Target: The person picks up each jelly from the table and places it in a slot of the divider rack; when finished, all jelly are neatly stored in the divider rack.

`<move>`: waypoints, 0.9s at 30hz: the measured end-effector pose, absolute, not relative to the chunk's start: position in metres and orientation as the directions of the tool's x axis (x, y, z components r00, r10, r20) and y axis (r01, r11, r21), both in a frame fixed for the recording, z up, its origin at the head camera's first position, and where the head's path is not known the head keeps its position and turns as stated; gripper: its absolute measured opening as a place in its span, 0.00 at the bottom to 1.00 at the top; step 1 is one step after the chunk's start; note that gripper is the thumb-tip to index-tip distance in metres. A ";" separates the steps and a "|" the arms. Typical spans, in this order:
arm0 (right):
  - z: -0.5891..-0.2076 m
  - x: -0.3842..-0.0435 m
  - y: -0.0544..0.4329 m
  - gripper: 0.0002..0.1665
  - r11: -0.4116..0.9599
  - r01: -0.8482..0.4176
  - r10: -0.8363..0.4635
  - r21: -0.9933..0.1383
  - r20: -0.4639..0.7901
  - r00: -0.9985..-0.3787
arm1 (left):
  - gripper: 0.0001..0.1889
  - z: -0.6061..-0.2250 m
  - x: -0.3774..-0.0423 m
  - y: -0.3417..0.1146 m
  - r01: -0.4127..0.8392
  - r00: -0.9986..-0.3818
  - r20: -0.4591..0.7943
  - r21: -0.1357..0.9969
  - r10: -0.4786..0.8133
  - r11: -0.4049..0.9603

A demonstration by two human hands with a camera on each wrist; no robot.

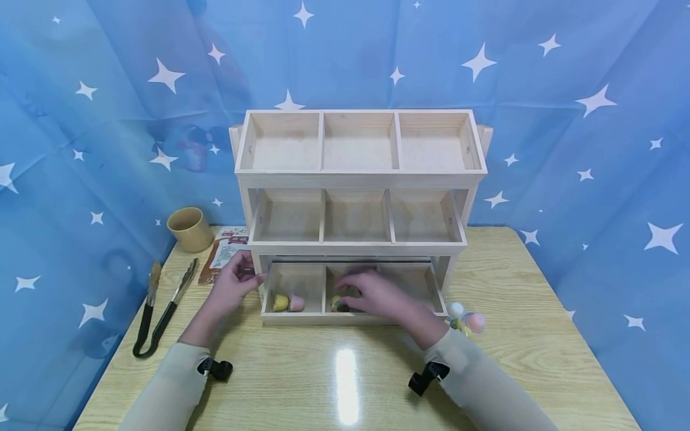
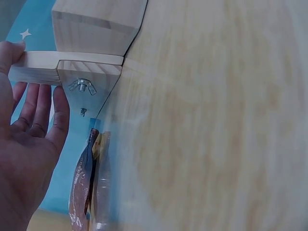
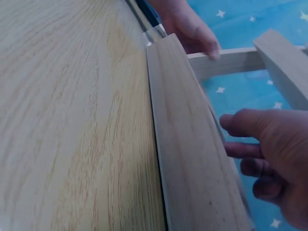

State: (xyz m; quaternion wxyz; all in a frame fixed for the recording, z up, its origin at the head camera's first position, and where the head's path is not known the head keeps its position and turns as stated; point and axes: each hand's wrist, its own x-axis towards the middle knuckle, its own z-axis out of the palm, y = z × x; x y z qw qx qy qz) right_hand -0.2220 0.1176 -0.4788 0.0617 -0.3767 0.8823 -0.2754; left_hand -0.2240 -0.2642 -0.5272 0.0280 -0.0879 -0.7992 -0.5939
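Note:
My left hand (image 1: 235, 285) holds the left side of a three-tier wooden rack (image 1: 361, 181); in the left wrist view the thumb lies over a wooden bar (image 2: 38, 72) and the fingers under it. Over the bottom tray's middle compartment is my right hand (image 1: 372, 293), its fingers bent down at a small yellow and dark green piece (image 1: 336, 302). Whether they pinch it I cannot tell; the tray's front board (image 3: 192, 139) hides it in the right wrist view. A yellow cup-shaped piece (image 1: 281, 302) and a pink one (image 1: 296, 303) sit in the left compartment.
Beside my right forearm lie several small pieces, one white (image 1: 456, 309) and one pink (image 1: 475, 322). At the left are black-handled tongs (image 1: 162, 323), a tan cup (image 1: 190, 230) and a printed packet (image 1: 226, 248). A blue starry cloth (image 1: 345, 54) hangs behind the table.

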 end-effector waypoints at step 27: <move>-0.464 -0.150 0.250 0.16 0.660 -0.608 -0.449 -0.440 0.418 -0.790 | 0.26 -0.524 -0.222 -0.265 0.151 -0.986 0.122 0.947 0.116 0.285</move>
